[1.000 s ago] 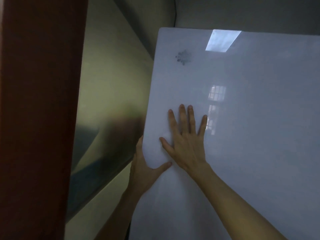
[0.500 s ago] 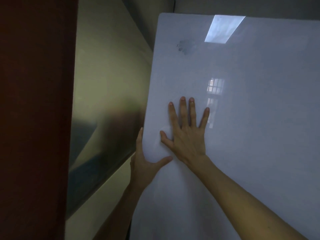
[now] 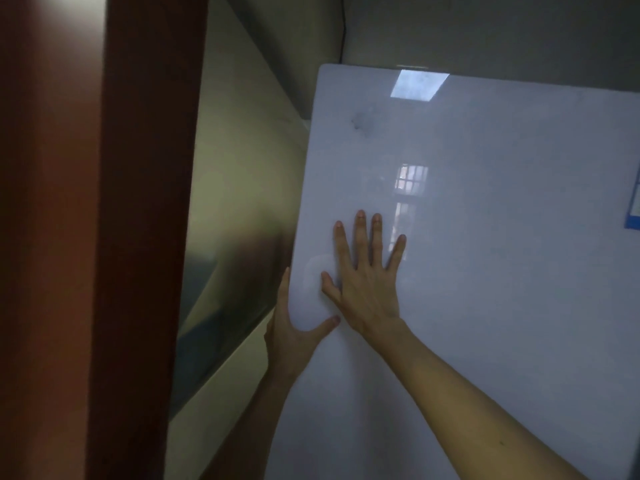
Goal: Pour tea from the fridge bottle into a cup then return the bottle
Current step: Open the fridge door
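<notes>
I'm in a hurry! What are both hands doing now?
Left hand: holds the door edge, thumb in front.
Right hand: open, flat on the door.

The right hand lies flat on the white fridge door; the left hand holds the door's left edge, thumb on front.

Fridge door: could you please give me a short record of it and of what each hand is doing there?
fridge door: white, glossy, reflecting a window and a ceiling light
right hand: flat on the front, fingers spread
left hand: grips the left edge, thumb on the front, fingers mostly hidden behind
smudge: dark, near the top left corner
blue sticker: at the picture's right edge
</notes>
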Demonstrator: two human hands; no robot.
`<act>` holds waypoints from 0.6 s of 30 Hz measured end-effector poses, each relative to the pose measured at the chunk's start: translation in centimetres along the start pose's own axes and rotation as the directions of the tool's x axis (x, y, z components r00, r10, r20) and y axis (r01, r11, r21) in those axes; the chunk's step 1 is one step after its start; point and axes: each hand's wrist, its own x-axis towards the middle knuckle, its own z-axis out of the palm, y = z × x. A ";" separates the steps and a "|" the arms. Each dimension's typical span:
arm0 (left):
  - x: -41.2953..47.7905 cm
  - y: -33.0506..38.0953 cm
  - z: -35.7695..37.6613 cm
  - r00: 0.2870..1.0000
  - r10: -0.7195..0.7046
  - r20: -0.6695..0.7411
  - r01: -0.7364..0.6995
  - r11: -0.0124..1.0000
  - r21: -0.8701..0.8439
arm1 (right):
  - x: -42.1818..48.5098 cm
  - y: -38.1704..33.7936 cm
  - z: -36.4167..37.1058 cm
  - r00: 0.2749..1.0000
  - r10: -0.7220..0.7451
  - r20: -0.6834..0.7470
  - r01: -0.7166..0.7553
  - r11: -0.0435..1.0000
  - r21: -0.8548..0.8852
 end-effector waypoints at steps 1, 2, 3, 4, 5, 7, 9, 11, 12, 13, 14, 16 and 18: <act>-0.4 0.2 -0.2 1.000 0.003 -0.002 -0.003 1.000 0.000 | -0.2 -0.2 -0.4 1.000 0.003 -0.002 -0.003 1.000 0.005; -0.8 0.4 -0.4 1.000 0.005 -0.004 -0.005 1.000 0.001 | -0.4 -0.3 -0.8 1.000 0.003 -0.007 -0.003 1.000 0.009; -1.2 0.5 -0.6 1.000 0.010 -0.006 -0.010 1.000 -0.001 | -0.7 -0.3 -1.3 1.000 -0.001 -0.013 0.001 1.000 0.013; -1.6 0.7 -0.8 1.000 0.014 -0.008 -0.014 1.000 0.001 | -0.9 -0.3 -1.7 1.000 -0.007 -0.017 0.007 1.000 0.021; -2.0 0.8 -1.0 1.000 0.019 -0.010 -0.019 1.000 0.005 | -1.2 -0.3 -2.2 1.000 -0.012 -0.017 0.013 0.999 0.031; -2.9 1.2 -1.4 0.999 0.034 -0.010 -0.033 0.999 0.013 | -1.7 -0.5 -3.4 1.000 -0.005 -0.010 0.005 0.999 0.048; -4.1 1.6 -1.8 0.997 0.065 -0.028 -0.065 0.998 0.014 | -2.4 -1.0 -4.8 1.000 0.011 0.008 -0.012 0.998 0.068; -5.6 2.1 -2.3 0.994 0.098 -0.046 -0.098 0.995 0.011 | -3.3 -1.7 -6.3 0.999 0.032 0.026 -0.034 0.996 0.086; -6.4 2.3 -2.5 0.993 0.109 -0.048 -0.109 0.994 0.010 | -3.8 -2.0 -7.1 0.998 0.048 0.033 -0.051 0.994 0.093; -7.3 2.6 -2.8 0.992 0.120 -0.048 -0.120 0.993 0.006 | -4.3 -2.3 -8.0 0.997 0.067 0.041 -0.071 0.992 0.103; -8.1 2.9 -3.1 0.989 0.138 -0.052 -0.138 0.990 0.003 | -4.8 -2.6 -8.9 0.995 0.084 0.049 -0.090 0.989 0.116; -9.7 3.6 -3.9 0.985 0.167 -0.047 -0.166 0.986 0.023 | -5.8 -3.1 -10.6 0.992 0.109 0.062 -0.117 0.980 0.160; -11.4 4.7 -4.5 0.984 0.176 -0.027 -0.174 0.983 0.057 | -6.8 -3.2 -12.5 0.991 0.120 0.065 -0.131 0.966 0.223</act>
